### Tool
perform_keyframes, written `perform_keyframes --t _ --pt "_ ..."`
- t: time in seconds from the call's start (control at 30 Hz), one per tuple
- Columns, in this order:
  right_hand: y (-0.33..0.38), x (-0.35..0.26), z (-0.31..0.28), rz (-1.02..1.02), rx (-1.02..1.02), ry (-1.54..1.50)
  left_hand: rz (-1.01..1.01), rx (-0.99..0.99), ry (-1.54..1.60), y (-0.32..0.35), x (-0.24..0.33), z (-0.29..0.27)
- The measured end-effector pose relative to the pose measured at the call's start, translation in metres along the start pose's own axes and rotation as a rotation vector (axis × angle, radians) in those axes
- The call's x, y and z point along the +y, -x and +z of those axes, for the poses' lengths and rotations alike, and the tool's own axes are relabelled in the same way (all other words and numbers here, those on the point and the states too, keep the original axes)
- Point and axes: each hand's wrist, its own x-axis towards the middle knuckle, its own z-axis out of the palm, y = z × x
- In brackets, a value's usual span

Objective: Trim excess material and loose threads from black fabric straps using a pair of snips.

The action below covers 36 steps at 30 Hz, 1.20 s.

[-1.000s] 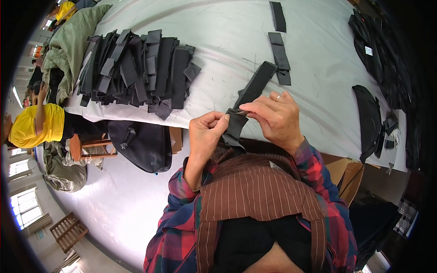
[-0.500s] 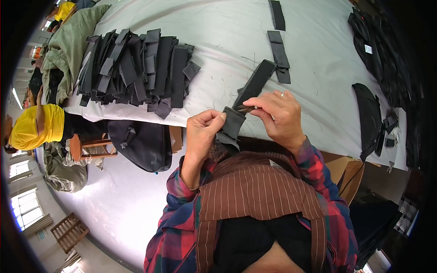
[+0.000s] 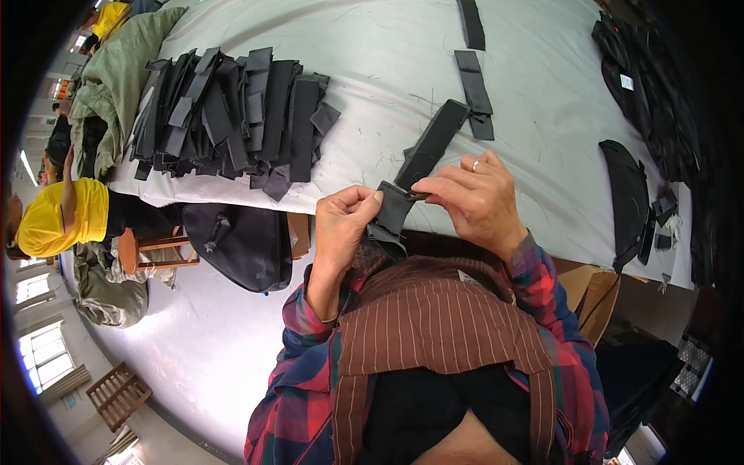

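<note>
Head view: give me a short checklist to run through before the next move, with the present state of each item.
1. Left hand grips the dark grey flat fabric strip: ok, pinched near its upper end.
2. Right hand holds the small dark metal tool at the strip's edge: ok.
3. Left thumb clear of the tool: ok, a gap shows.
4. Black flat strip just beyond is separate from the held one: cannot tell; they meet beside the right fingertips.
5. Heap of dark grey and black fabric strips evenly stacked: not ok, they overlap at differing angles.
</note>
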Motion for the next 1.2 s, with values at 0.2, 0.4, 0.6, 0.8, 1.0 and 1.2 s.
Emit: perform_keyframes --t 0.2,0.4,0.6,0.8,1.0,1.2 --pt "0.004 0.004 0.005 0.065 -0.011 -0.07 -0.015 -0.022 -0.013 -0.001 -0.002 -0.002" --pt "0.004 0.002 0.005 0.034 -0.006 -0.026 -0.046 -0.05 0.062 0.0 0.001 -0.002" --pt "0.003 -0.001 0.006 0.196 0.088 -0.188 -0.095 -0.062 0.171 0.001 0.007 -0.004" --pt "-0.001 -0.007 -0.002 0.078 0.026 -0.025 -0.049 -0.028 0.091 0.001 0.006 -0.004" --pt "-0.001 -0.005 0.0 0.018 0.016 0.031 -0.022 -0.017 0.012 0.0 0.005 -0.003" --pt "0.0 -0.002 0.003 0.026 0.016 -0.002 -0.018 -0.033 0.005 0.0 0.005 -0.004"
